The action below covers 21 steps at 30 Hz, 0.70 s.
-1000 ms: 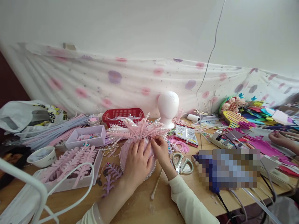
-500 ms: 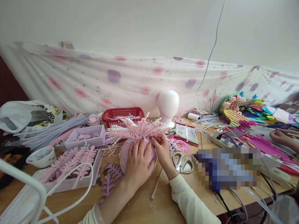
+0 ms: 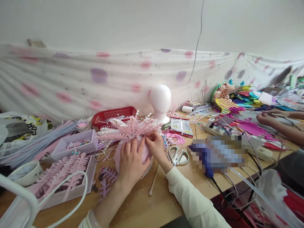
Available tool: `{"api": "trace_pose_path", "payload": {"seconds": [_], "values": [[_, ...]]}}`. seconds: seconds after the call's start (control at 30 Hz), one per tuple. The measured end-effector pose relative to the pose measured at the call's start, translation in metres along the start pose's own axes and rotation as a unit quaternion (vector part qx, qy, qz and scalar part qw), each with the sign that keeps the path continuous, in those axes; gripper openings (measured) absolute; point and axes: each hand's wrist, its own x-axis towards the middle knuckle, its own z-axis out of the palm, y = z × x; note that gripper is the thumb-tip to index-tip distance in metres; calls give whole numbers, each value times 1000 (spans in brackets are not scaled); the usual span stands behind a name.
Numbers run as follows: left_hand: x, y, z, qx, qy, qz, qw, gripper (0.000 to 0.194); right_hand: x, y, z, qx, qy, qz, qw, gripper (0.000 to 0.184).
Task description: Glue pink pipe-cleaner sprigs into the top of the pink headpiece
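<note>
A pink headdress (image 3: 133,126), with fuzzy chenille-like fronds and sprays of white beads, fans out on top of a rounded pink base (image 3: 121,152) edged with beads. Over the near side of that base lies my left hand (image 3: 131,161), fingers spread and tips up against the fronds. My right hand (image 3: 155,145) pinches at the headdress's lower right edge, thumb and forefinger together; anything between them is hidden. Scissors (image 3: 177,155) with pale handles rest on the table just right of my right wrist. A thin stick (image 3: 154,180) lies below it.
A white foam head (image 3: 160,99) and a red basket (image 3: 114,114) stand behind. To the left are boxes with pink fronds (image 3: 63,171) and gems. A white curved tube (image 3: 84,186) crosses the lower left. Power strips (image 3: 256,148), cables and another person's hands (image 3: 273,118) are to the right.
The whole view has swung to the right, so things sit further left. My hands stay on the headdress in nearly the same pose. The other person's hands show more fully.
</note>
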Motion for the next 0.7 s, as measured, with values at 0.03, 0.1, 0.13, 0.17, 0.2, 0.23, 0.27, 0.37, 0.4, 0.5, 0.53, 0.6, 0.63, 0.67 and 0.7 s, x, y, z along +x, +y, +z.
{"api": "trace_pose_path", "payload": {"seconds": [0.03,0.1,0.13,0.17,0.2,0.23,0.27,0.37,0.4,0.5,0.53,0.6,0.63,0.67,0.7], "values": [[1,0,-1,2,2,2,1000,57,0,-1,0,0,-1,-2,1000,6],[2,-1,-2,7,4,8,1000,55,1,-3,0,0,-8,-8,1000,4],[2,-1,-2,10,3,12,1000,53,1,-4,0,0,-13,-13,1000,4],[2,-1,-3,13,0,15,1000,51,0,-6,-1,1,-17,-17,1000,3],[3,-1,-3,18,-3,19,1000,50,0,-7,-2,-1,-20,-21,1000,3],[3,-1,-4,22,-7,24,999,50,0,-8,-3,-1,-21,-23,1000,3],[3,-1,-4,27,-11,27,999,50,0,-9,-5,3,-16,-20,1000,4],[2,-1,-4,35,-22,33,999,50,4,-11,-11,50,29,7,998,21],[2,-1,-3,36,-24,33,999,50,6,-11,-13,74,45,16,996,29],[0,-2,-2,34,-21,38,998,49,12,-14,-17,127,48,17,991,40],[-1,-3,-2,33,-18,39,999,49,14,-15,-18,135,37,8,990,37],[-2,-4,-1,28,-8,41,999,50,16,-18,-20,139,23,-10,990,32],[-3,-5,0,24,-2,40,999,51,17,-19,-22,136,24,-17,990,31],[-3,-5,0,19,5,38,999,53,17,-20,-24,131,30,-20,991,30],[-4,-5,1,13,12,34,999,54,17,-20,-26,128,40,-19,991,31]]}}
